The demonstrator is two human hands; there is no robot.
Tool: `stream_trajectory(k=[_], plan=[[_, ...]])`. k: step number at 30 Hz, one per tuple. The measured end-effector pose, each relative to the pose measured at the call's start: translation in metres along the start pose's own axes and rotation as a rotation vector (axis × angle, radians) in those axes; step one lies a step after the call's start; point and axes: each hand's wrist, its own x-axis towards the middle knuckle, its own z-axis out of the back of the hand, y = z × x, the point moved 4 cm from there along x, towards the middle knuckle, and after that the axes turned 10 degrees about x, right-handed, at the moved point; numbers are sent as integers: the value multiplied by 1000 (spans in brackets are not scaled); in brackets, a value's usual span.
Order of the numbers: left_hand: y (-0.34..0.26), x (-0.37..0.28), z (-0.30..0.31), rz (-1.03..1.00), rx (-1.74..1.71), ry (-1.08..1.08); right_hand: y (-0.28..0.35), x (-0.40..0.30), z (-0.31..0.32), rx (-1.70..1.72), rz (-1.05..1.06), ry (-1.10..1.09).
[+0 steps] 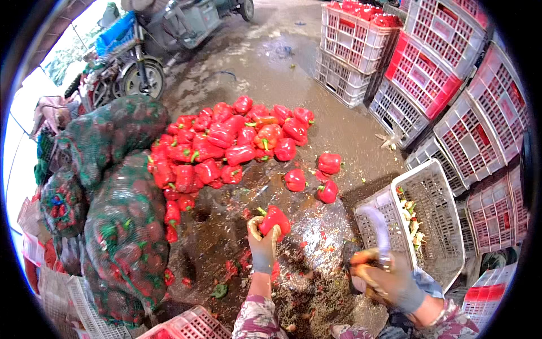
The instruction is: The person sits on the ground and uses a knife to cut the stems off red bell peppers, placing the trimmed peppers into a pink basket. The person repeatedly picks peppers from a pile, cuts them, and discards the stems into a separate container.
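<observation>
My gloved left hand (263,241) holds a red bell pepper (275,221) with a green stem, above the wet, seed-strewn floor. At the lower right, my gloved right hand (383,271) is closed around the handle of a knife, its blurred, curved blade (378,226) pointing up. A large pile of red bell peppers (220,135) lies on the floor beyond my left hand, with several loose ones nearer the right. Beside my right hand a white plastic crate (438,220) holds pale pepper cores with green stems (413,224).
Green mesh sacks (127,229) full of peppers bulge at the left. Stacked plastic crates (427,72) line the right side. A red crate (190,326) stands at the bottom edge. A motorcycle (142,76) is parked at the upper left.
</observation>
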Motion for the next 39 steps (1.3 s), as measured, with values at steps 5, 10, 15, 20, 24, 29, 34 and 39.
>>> stream_trajectory(k=[5, 10, 15, 20, 24, 29, 34, 39], plan=[[-92, -69, 28, -323, 139, -23, -19, -23, -24, -490, 261, 124], [-191, -154, 46, -671, 485, -119, -39, -47, -43, -422, 502, 271], [-220, -217, 77, -688, 567, -215, -68, -68, -59, -346, 364, 448], [-240, -258, 102, -714, 548, -357, -72, -99, -86, -376, 451, 547], [-221, -257, 119, -484, 259, -395, -73, -109, -79, -665, 226, 613], [-208, -257, 134, -311, 65, -480, -124, -61, -54, -989, 326, 681], [-190, -257, 118, -286, 264, -211, -54, -78, -81, -432, 582, 540], [-160, -256, 99, -414, 399, -41, -51, -79, -85, -410, 831, 639]])
